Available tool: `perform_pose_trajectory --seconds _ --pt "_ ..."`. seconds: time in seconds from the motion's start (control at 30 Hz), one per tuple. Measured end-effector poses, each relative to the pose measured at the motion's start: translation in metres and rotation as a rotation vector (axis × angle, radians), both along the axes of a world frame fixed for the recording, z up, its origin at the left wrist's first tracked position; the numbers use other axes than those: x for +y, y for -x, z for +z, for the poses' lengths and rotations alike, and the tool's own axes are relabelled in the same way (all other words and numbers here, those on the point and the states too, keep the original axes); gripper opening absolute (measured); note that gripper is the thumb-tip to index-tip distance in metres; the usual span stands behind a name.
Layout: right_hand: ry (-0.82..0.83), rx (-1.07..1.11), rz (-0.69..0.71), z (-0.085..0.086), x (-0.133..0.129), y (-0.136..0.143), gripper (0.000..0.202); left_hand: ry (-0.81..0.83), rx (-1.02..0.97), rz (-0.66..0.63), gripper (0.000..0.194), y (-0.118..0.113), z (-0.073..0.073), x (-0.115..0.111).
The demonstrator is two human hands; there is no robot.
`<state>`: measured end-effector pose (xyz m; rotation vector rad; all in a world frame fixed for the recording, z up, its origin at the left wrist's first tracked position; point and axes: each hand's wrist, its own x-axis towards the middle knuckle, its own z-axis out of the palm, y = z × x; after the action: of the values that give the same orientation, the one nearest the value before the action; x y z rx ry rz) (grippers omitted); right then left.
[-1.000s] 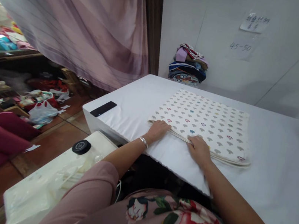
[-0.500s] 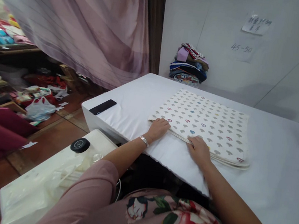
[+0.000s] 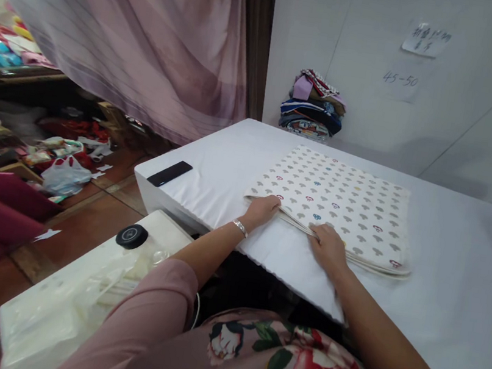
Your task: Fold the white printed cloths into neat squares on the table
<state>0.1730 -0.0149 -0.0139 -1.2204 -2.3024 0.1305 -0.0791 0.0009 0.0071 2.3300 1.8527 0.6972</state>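
A folded white cloth (image 3: 331,200) printed with small grey and coloured mushroom shapes lies flat on the white-covered table (image 3: 226,163). Its layered near edge faces me. My left hand (image 3: 262,210), with a silver bracelet at the wrist, grips that edge near its left corner, fingers closed over the top. Farther right along the same edge, my right hand (image 3: 328,245) pinches the layers, and they part slightly between the two hands. The undersides of both hands are hidden.
A black phone (image 3: 170,174) lies at the table's left corner. Stacked folded fabrics (image 3: 313,108) stand by the back wall. On a white side surface (image 3: 48,297) at lower left are a round black object (image 3: 131,236) and clear plastic. A pink curtain (image 3: 171,31) hangs at left.
My left hand has curled more over the cloth's near edge, and that edge is lifted slightly. The right hand stays almost where it was.
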Motion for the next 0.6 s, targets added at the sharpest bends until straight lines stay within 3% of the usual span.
perform_pose_trajectory --seconds 0.17,0.3,0.43,0.6 --pt "-0.006 0.001 -0.001 0.001 -0.001 0.000 0.021 0.005 -0.219 -0.038 0.011 0.007 -0.006 0.000" --pt "-0.012 -0.004 -0.011 0.001 -0.001 0.000 0.022 -0.018 -0.283 -0.147 0.015 0.014 -0.010 0.002" --pt "-0.013 -0.007 -0.021 -0.001 -0.001 0.000 0.021 -0.026 -0.211 -0.275 0.017 0.019 -0.011 0.003" --pt "-0.016 -0.012 -0.010 -0.001 0.000 0.000 0.022 0.013 0.000 -0.313 0.020 0.020 -0.005 0.001"
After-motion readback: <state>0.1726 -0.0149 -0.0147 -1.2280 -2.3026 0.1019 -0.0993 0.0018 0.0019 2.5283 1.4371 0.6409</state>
